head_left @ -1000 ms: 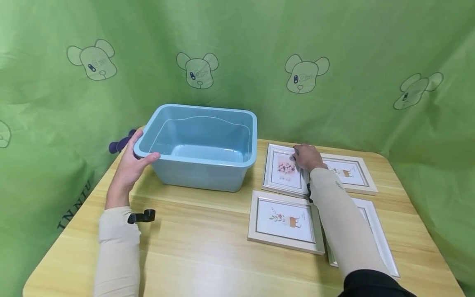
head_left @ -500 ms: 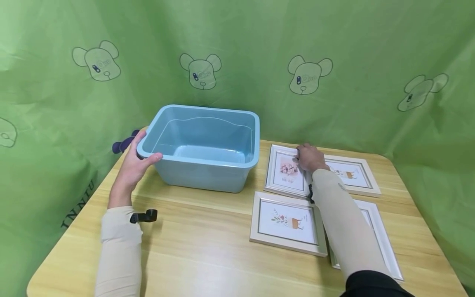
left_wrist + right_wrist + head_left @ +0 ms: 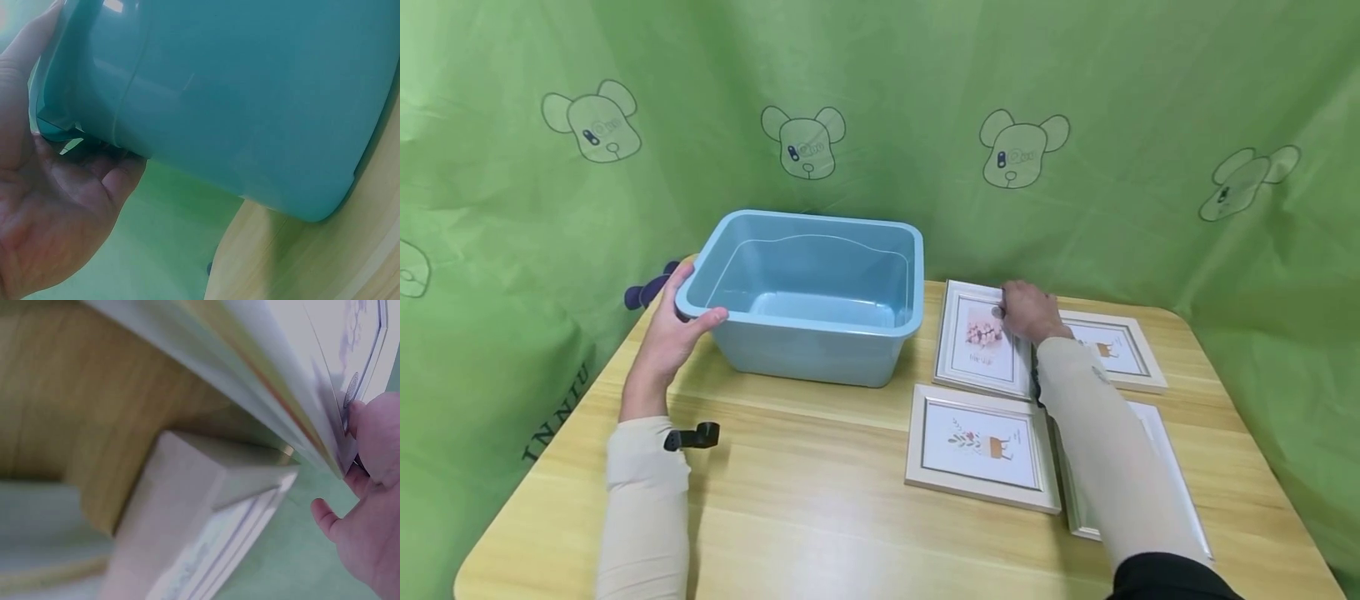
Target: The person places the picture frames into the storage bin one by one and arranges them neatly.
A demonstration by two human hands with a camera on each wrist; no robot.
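Observation:
At the left corner of a blue plastic basin, my left hand grips the rim, thumb along the front. The left wrist view shows its fingers curled under the rim beside the basin wall. My right hand pinches the far right corner of a white picture frame with a pink flower print. In the right wrist view the thumb lies on the face of that frame, with fingers behind it. The frame's far edge is tilted up.
Three more picture frames lie face up: one with a flowerpot print in front, a frame behind the right wrist, and another partly under the forearm. A purple object shows left of the basin. A green curtain backs the table.
The far edge of the pink-flower frame has come up a little in my right hand, which shifted slightly up and right. My left hand and the basin have stayed put.

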